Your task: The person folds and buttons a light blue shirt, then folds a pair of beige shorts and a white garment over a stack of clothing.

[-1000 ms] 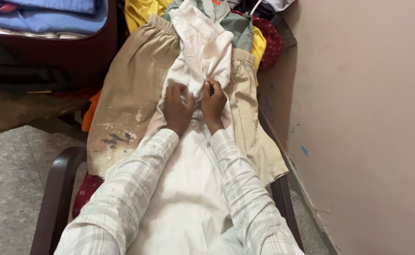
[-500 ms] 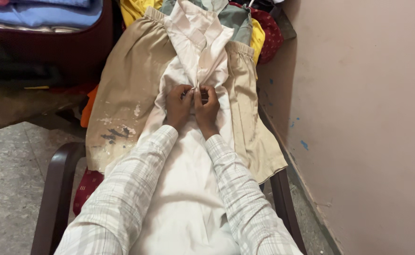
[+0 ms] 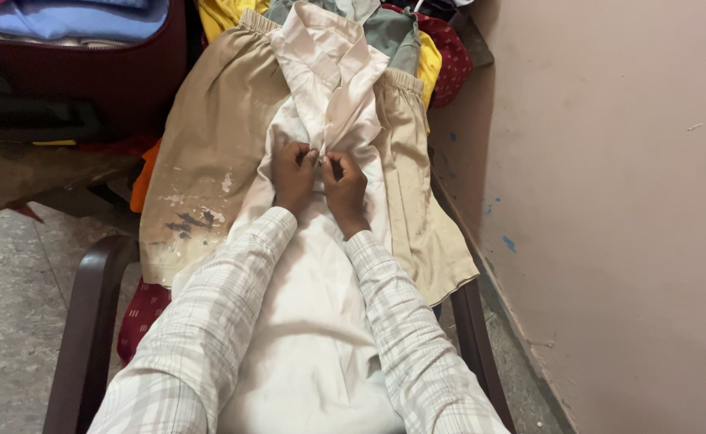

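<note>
A white shirt (image 3: 321, 321) lies lengthwise over a chair, collar end away from me. My left hand (image 3: 291, 175) and my right hand (image 3: 343, 186) sit side by side at the middle of the shirt's front, fingertips pinching the two edges of the front opening together. Both sleeves on my arms are pale checked cloth. Under the shirt lies a beige garment (image 3: 208, 153) with an elastic waistband and paint stains on its left side.
A dark brown chair (image 3: 80, 321) carries the clothes. Yellow, grey-green and red patterned clothes (image 3: 441, 56) are heaped at the far end. A maroon suitcase (image 3: 88, 80) with folded blue cloth stands at the left. A pink wall (image 3: 610, 201) runs close on the right.
My hands have drawn closer together on the shirt front and shifted slightly towards the collar. The fabric between them has bunched tighter.
</note>
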